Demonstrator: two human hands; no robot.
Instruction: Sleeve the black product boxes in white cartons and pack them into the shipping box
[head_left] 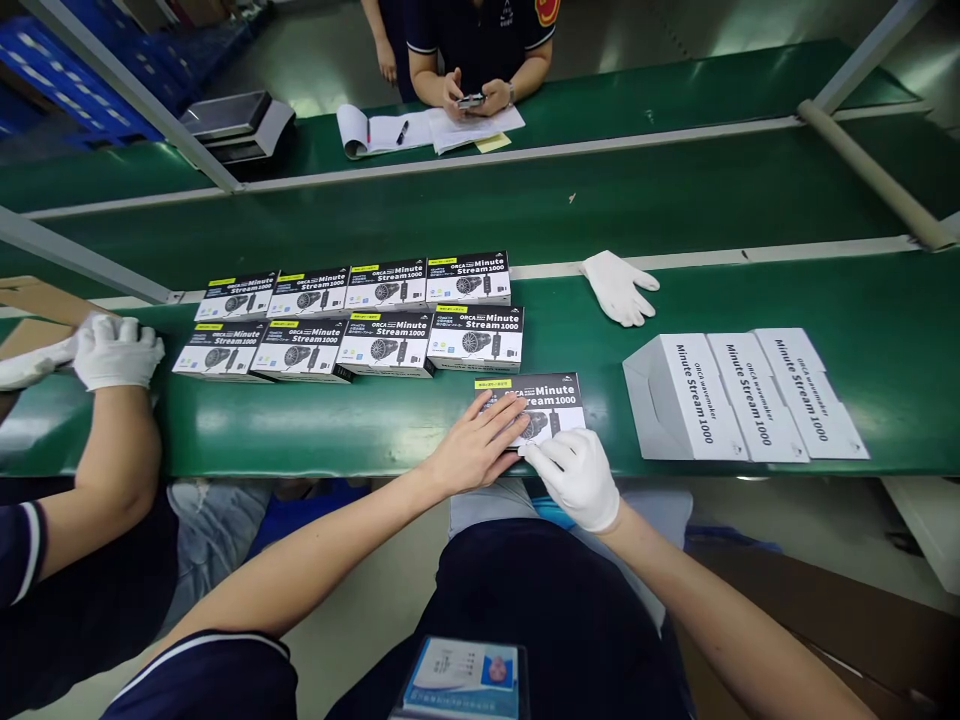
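Observation:
A white and black "Minute Stream 1000" box (559,390) lies near the front edge of the green table. My left hand (480,445) is bare, its fingers stretched flat over the left part of the box top. At the near side of that box, my right hand (577,475) wears a white glove. Its thumb and fingers are pinched together at the box's near edge; whatever is between them is hidden. Just beyond, two rows of matching boxes (476,340) stand on the left.
Three boxes (690,400) stand on the right, side panels up, a flap showing. An empty white glove (619,288) lies behind them. A co-worker's gloved hand (118,352) rests at the left by a carton (34,300). Opposite, another person holds a phone (471,101) above papers (405,130).

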